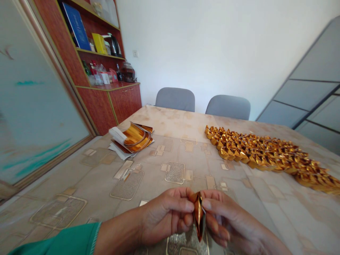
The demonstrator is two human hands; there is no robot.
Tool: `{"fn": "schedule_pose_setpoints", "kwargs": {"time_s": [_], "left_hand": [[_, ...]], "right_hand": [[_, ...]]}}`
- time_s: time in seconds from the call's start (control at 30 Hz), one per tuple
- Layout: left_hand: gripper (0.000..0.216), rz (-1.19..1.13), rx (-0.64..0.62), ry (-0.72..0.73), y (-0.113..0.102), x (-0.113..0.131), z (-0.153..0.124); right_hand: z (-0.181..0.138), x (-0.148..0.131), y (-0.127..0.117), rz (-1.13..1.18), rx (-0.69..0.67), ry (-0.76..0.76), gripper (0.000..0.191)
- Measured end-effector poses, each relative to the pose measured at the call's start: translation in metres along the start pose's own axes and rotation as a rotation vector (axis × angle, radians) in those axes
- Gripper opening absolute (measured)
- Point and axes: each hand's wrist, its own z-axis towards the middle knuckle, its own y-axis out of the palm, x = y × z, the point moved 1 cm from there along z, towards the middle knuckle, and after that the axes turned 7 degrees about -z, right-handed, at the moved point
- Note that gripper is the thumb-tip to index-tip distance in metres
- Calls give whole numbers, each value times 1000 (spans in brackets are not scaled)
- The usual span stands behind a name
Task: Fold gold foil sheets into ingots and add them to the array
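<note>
A folded piece of gold foil paper (pixel 199 216) is held upright between my two hands, above the near part of the table. My left hand (pixel 170 212) pinches its left side with thumb and fingers. On the opposite side, my right hand (pixel 221 216) grips it the same way, thumb near the top. The paper bulges in the middle and narrows to a point at the bottom, with a pale inner side showing at its right edge.
Rows of folded gold paper pieces (pixel 260 150) cover the table's right side. A curled stack of gold sheets (pixel 132 140) lies at the back left. The patterned tablecloth (pixel 151 184) spans the table. Two grey chairs (pixel 175 98) stand behind it, beside a red shelf cabinet (pixel 127 102).
</note>
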Motion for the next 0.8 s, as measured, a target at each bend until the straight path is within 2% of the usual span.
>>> {"fn": "schedule_pose_setpoints", "kwargs": {"time_s": [0.13, 0.3, 0.47, 0.8], "left_hand": [[35, 18, 19, 95, 2, 0, -1], [43, 169, 42, 178, 7, -2, 0], [36, 269, 151, 252, 7, -3, 2], [32, 368, 200, 302, 9, -5, 4]], "right_hand": [[4, 2, 1, 3, 58, -5, 31], [5, 6, 0, 19, 67, -32, 30], [4, 5, 2, 49, 72, 14, 27], [7, 7, 0, 40, 78, -4, 26]]}}
